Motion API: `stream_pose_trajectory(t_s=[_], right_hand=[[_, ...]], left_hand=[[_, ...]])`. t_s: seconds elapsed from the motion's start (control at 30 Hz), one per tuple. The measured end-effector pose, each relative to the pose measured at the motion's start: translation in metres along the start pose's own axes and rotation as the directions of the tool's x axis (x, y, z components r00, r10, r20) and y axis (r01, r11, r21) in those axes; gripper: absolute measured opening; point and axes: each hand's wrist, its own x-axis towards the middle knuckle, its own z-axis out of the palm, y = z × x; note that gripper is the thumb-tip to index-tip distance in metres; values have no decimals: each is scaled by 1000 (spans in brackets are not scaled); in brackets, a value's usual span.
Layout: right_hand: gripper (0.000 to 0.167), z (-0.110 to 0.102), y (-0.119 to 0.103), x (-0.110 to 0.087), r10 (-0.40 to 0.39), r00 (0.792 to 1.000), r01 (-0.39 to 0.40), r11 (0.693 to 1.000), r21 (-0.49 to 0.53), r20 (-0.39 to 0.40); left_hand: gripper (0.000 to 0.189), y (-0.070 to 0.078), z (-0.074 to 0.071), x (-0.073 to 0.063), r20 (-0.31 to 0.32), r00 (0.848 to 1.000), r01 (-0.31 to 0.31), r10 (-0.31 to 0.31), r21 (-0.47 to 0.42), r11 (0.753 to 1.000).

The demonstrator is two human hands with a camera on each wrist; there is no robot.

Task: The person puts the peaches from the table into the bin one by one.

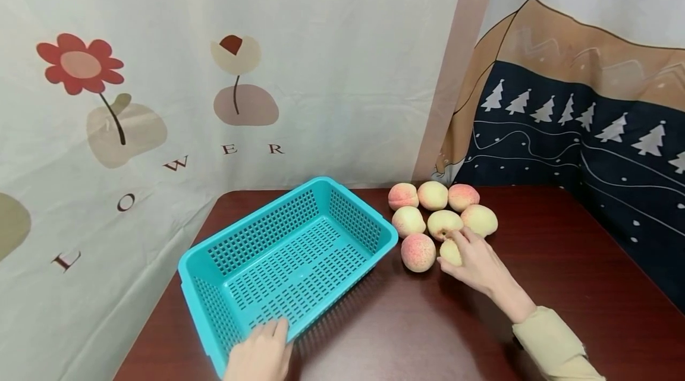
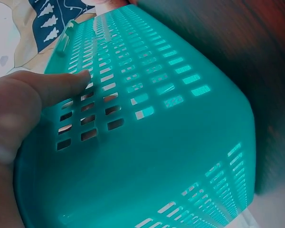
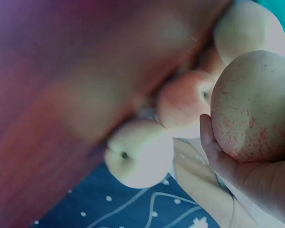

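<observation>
At the near edge of a turquoise plastic basket (image 1: pixel 291 271), my left hand (image 1: pixel 261 352) grips the rim. The left wrist view shows its thumb lying against the slotted outer side of the basket (image 2: pixel 171 142); its fingers are largely hidden there. My right hand (image 1: pixel 483 266) holds a pale yellow peach (image 1: pixel 450 252) at the near side of a cluster of peaches. Red speckles mark that held peach (image 3: pixel 254 107) in the right wrist view, where fingers curl around it. Touching or close by are a pinkish peach (image 1: pixel 418 252) and a yellow peach (image 1: pixel 444 224).
Several more peaches, among them a red-tinged one (image 1: pixel 463 197) and a yellow one (image 1: pixel 479 220), lie right of the basket. Everything stands on a dark red-brown table (image 1: pixel 540 250). Printed curtains (image 1: pixel 342 72) hang along its back and right sides.
</observation>
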Motion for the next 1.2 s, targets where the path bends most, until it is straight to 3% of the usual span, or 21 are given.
stream_pose_trajectory(t_s=[0.27, 0.47, 0.63, 0.87, 1.2], right_hand=[[40, -22, -20, 28, -23, 995, 27, 999, 42, -98], [43, -27, -53, 57, -33, 999, 38, 992, 118, -44], [43, -17, -83, 83, -118, 991, 127, 973, 192, -61], [45, -1, -127, 113, -185, 982, 175, 959, 221, 23], [43, 17, -175, 138, -251, 960, 217, 948, 235, 126]], left_hand=[[29, 3, -1, -1, -32, 999, -24, 25, 16, 1000], [28, 3, -3, -1, -39, 999, -33, 34, 19, 999], [30, 3, -4, -1, -40, 999, -32, 33, 21, 999], [28, 1, -5, 0, 8, 1000, -22, 22, 9, 1000], [28, 0, -9, 4, 48, 999, -22, 24, -46, 999]])
